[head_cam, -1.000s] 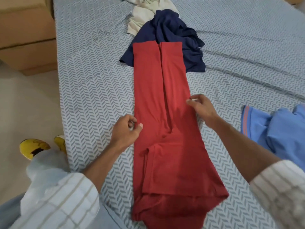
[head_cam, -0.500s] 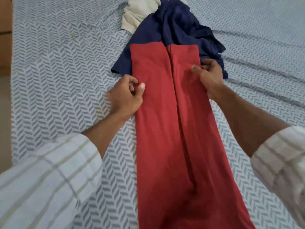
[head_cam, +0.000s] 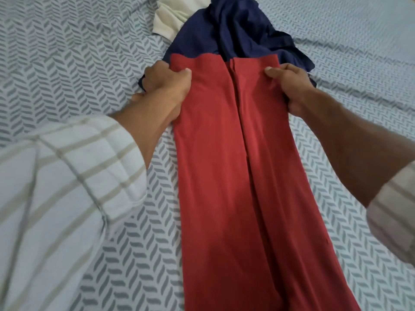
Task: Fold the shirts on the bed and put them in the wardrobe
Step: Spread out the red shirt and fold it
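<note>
Nearest to the camera are two striped sleeves, one on each side, w/ bare forearms reaching forward over the bed [head_cam: 67, 70], which has a grey herringbone sheet.

Between the arms lies the red shirt [head_cam: 235, 164], one piece, already folded lengthwise into a long narrow strip; the two side flaps meet in a seam line approx. down the middle. It lies flat on the bed and runs away from the person, so the far edge is the one to bring back for the next fold, I think.

At this far edge both hands work. The left hand [head_cam: 167, 83] grips the left corner: fingers curled under the cloth, thumb on top. The right hand [head_cam: 289, 86] holds the right corner in the same way, thumb pressing on the red cloth, other fingers mostly hidden beneath. Holding both corners at the same time keeps the edge straight, prob. so the strip can be lifted and folded toward the person w/o losing the flaps.

Behind the hands, partly under the red edge, is one navy shirt [head_cam: 235, 30], crumpled, not yet folded. Further, touching it, is one cream garment [head_cam: 173, 16], also crumpled and cut by the frame edge.

Count: 3 garments visible, 1 in folding, 2 waiting. No wardrobe in view.
</note>
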`<state>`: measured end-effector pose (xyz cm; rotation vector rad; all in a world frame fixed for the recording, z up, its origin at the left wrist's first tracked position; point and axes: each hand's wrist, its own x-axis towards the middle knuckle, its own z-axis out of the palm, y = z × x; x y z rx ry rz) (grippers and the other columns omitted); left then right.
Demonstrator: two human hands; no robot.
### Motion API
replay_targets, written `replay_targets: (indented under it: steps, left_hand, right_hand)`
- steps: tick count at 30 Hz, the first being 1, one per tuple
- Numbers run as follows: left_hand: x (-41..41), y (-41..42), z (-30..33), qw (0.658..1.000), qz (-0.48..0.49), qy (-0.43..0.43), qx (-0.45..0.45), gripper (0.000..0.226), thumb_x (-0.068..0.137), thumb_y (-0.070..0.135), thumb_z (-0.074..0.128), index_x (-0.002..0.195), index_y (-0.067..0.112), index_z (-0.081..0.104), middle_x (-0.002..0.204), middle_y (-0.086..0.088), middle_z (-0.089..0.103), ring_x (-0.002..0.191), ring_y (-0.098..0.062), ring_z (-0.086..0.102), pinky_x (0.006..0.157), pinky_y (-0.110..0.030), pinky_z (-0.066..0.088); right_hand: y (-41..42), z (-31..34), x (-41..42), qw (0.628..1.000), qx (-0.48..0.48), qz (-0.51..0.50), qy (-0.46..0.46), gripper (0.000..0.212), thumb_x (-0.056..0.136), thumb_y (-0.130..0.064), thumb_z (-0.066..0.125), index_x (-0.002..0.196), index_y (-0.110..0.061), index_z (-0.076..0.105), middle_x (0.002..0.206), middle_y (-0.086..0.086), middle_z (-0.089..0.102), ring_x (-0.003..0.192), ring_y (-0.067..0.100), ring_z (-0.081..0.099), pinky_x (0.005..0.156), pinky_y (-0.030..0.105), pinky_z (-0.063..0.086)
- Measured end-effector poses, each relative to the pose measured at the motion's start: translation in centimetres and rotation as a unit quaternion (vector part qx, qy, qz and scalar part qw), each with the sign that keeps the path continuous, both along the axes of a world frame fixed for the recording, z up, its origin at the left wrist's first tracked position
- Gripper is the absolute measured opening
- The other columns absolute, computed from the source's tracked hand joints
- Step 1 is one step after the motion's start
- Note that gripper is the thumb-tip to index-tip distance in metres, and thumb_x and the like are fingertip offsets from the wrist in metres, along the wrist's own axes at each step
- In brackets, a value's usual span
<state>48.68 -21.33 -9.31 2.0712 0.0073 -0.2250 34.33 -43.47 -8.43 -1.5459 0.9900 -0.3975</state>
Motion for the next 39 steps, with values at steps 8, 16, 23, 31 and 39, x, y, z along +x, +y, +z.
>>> replay_targets:
  steps: [8,16,23,31,39]
  left_hand:
    - [-2.0,3.4,3.3,0.959,-0.107,0.09,-0.246,0.025,0.074,0.002,0.082,0.071,0.02,0.065,0.068,0.003,0.066,0.056,-0.006,0.058,0.061,-0.022,0.053]
    - [-10.0,10.2,8.6,0.958,-0.199,0.027,-0.207,0.021,0.069,0.0,0.084,0.075,0.014,0.07,0.073,-0.004,0.062,0.071,-0.01,0.058,0.075,-0.022,0.049]
    - [-15.5,18.1,2.4,0.947,-0.296,-0.015,-0.12,0.07,0.049,0.014,0.058,0.118,0.023,0.06,0.098,-0.009,0.057,0.095,-0.015,0.057,0.087,-0.024,0.045]
    - [-14.7,14.5,1.6,0.984,-0.174,-0.049,0.006,0.028,0.094,0.018,0.064,0.122,0.017,0.062,0.085,0.003,0.048,0.07,0.0,0.05,0.068,-0.009,0.043]
    - [-12.7,10.6,1.6,0.987,-0.104,0.029,0.121,0.056,0.072,0.072,0.06,0.101,0.025,0.066,0.104,0.002,0.07,0.102,-0.021,0.064,0.093,-0.042,0.053]
  right_hand:
    - [1.7,1.7,-2.7,0.992,0.034,-0.013,-0.118,0.019,0.089,-0.008,0.067,0.076,-0.021,0.06,0.058,-0.002,0.06,0.051,0.01,0.056,0.054,0.028,0.053]
    - [5.1,7.3,-12.3,0.988,-0.035,0.087,-0.122,0.035,0.081,0.008,0.059,0.074,-0.025,0.069,0.084,-0.006,0.072,0.082,0.018,0.064,0.074,0.031,0.042]
    - [6.7,-1.4,-22.6,0.961,-0.2,0.177,-0.076,0.033,0.077,-0.027,0.062,0.101,-0.006,0.07,0.113,0.011,0.062,0.11,0.021,0.059,0.094,0.034,0.045]
    - [6.0,-2.1,-20.6,0.945,-0.308,0.1,-0.048,0.036,0.092,-0.037,0.055,0.106,-0.006,0.069,0.103,0.004,0.059,0.089,0.003,0.06,0.083,0.019,0.049]
    - [7.8,-0.1,-15.6,0.944,-0.303,0.073,0.105,0.05,0.074,-0.069,0.055,0.098,-0.029,0.074,0.089,-0.009,0.059,0.099,0.021,0.062,0.093,0.044,0.048]
